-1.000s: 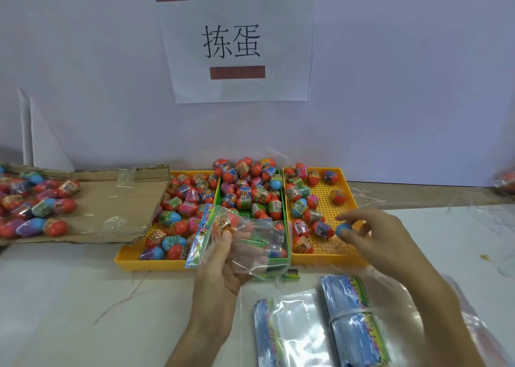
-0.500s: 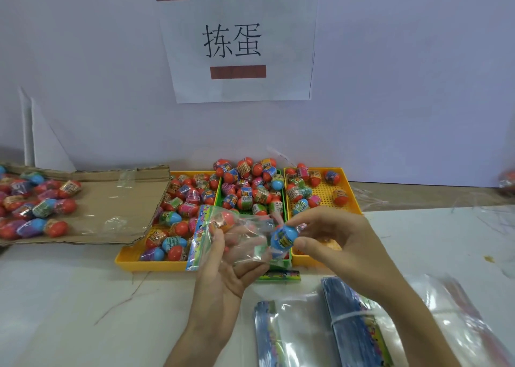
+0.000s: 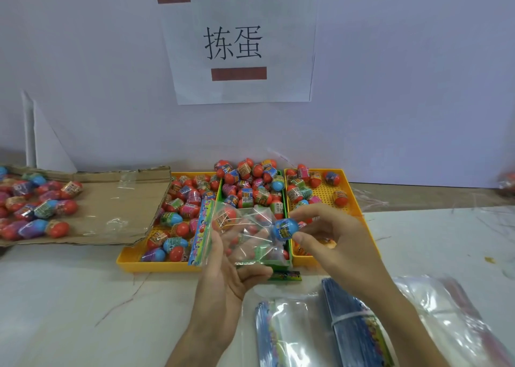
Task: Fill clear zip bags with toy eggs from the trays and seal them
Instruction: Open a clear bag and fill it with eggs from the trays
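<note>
My left hand holds a clear zip bag with a colourful printed strip, in front of the trays. One red egg shows inside the bag. My right hand pinches a blue toy egg at the bag's right side, touching the plastic. Behind them stand a left yellow tray, a middle green tray and a right yellow tray, all with wrapped toy eggs.
A flattened cardboard sheet at the left carries several more eggs. Bundles of empty zip bags lie on the white table near me at the right. A paper sign hangs on the wall behind.
My right hand lifted a blue egg from the right yellow tray and carried it left to the bag. The left hand kept the bag almost still.
</note>
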Available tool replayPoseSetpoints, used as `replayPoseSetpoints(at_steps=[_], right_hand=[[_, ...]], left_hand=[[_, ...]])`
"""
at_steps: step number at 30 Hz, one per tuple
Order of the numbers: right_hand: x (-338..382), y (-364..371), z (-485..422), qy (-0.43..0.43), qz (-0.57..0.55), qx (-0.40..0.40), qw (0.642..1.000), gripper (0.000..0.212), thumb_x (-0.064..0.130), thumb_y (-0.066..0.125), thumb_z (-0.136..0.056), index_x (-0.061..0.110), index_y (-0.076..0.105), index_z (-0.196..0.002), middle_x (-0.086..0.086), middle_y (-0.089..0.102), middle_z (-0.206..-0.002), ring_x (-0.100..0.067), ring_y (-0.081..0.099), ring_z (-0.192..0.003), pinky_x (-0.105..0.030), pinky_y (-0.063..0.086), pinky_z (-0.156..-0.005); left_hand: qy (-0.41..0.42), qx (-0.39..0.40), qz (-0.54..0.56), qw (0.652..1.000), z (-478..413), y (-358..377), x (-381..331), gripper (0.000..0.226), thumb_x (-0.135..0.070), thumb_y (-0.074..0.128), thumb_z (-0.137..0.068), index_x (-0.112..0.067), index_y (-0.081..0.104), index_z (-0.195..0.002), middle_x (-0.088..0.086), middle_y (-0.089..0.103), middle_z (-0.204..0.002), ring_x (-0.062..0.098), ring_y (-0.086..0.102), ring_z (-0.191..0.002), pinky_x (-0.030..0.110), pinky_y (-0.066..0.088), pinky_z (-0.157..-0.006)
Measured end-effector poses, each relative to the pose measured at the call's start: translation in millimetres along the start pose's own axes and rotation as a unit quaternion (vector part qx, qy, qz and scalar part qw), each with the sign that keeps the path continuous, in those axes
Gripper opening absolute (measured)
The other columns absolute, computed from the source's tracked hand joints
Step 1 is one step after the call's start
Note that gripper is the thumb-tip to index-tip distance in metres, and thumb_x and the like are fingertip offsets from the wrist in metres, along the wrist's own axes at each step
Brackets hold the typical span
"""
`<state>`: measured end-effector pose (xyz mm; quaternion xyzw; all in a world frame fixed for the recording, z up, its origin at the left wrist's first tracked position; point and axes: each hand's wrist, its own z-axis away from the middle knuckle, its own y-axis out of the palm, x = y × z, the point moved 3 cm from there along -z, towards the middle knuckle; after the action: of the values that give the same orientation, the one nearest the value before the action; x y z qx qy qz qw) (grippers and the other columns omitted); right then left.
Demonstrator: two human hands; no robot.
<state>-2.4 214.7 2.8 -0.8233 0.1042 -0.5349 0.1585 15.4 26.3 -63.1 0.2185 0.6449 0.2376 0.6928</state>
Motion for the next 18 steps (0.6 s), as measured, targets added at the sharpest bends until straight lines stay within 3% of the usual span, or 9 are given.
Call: replayPoseSetpoints(at_steps=[3,6,10,13,18], right_hand=[[-1.6,3.0,-0.3,0.019,-0.037,0.019,0.999,0.037,0.000,0.076,-0.085,0.032,0.071,-0.103,0.015,0.072,-0.097,-0.011,0.073,-0.084,-0.023,0.059,-0.076],[-1.6,5.7,0.3,0.031,-0.055,0.037,0.997,0.039,-0.003,0.072,-0.088,0.033,0.070,-0.103,0.013,0.071,-0.094,-0.013,0.074,-0.084,-0.025,0.059,-0.076],[-2.0,11.8,2.1,0.047,-0.077,0.048,0.995,0.024,0.008,0.075,-0.088,0.028,0.071,-0.102,0.010,0.074,-0.097,-0.013,0.075,-0.085,-0.029,0.061,-0.074],[-2.1,16.7,2.9,0.054,-0.061,0.019,0.996,0.023,0.014,0.083,-0.081,0.025,0.067,-0.094,0.010,0.075,-0.083,-0.011,0.074,-0.076,-0.023,0.059,-0.070],[-2.8,16.1,2.5,0.052,-0.103,-0.018,0.993,0.024,0.004,0.077,-0.086,0.023,0.067,-0.096,0.011,0.073,-0.091,-0.014,0.075,-0.084,-0.029,0.062,-0.070]], left_hand=[[-0.017,-0.009,-0.017,1.000,-0.2,-0.3,0.0,0.056,-0.059,0.033,-0.099,-0.023,0.066,-0.127,0.008,0.075,-0.116,0.026,0.076,-0.078,0.034,0.061,-0.064],[-0.017,-0.012,-0.052,0.998,0.4,0.8,-1.8,0.060,-0.059,0.026,-0.102,-0.028,0.071,-0.124,0.006,0.072,-0.127,0.017,0.073,-0.104,0.039,0.046,-0.083],[-0.017,-0.011,-0.061,0.998,0.7,2.3,-3.1,0.061,-0.057,0.023,-0.103,-0.028,0.072,-0.123,0.007,0.070,-0.130,0.015,0.069,-0.112,0.038,0.040,-0.088],[-0.027,0.001,-0.049,0.998,0.4,2.3,-1.5,0.060,-0.056,0.022,-0.104,-0.028,0.071,-0.126,0.008,0.068,-0.134,0.018,0.065,-0.122,0.040,0.039,-0.095],[-0.027,0.018,-0.009,0.999,-0.1,4.6,-1.0,0.062,-0.056,0.024,-0.104,-0.023,0.067,-0.132,0.008,0.064,-0.139,0.023,0.062,-0.128,0.042,0.039,-0.100]])
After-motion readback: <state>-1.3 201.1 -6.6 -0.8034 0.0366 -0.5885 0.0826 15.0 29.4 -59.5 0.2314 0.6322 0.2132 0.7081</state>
